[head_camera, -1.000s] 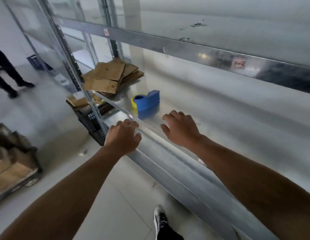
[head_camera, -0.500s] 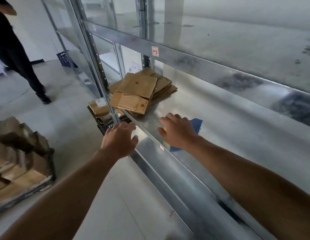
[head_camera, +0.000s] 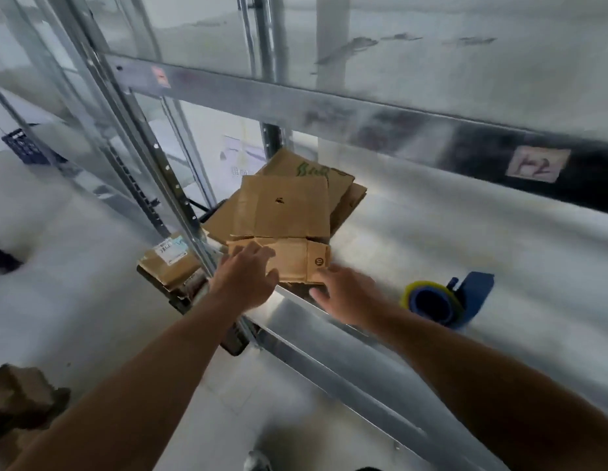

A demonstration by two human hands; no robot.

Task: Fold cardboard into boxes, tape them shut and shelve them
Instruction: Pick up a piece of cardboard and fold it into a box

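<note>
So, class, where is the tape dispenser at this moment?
In the head view, the tape dispenser sits on the metal shelf, right of the right hand and apart from the flat cardboard stack further left.

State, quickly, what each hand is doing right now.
Left hand: open, fingers on the flattened cardboard.
Right hand: open, at its near corner.

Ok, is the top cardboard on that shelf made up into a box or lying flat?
Flat. The top cardboard sheet lies collapsed on the stack, flaps spread level, no sides standing.
</note>
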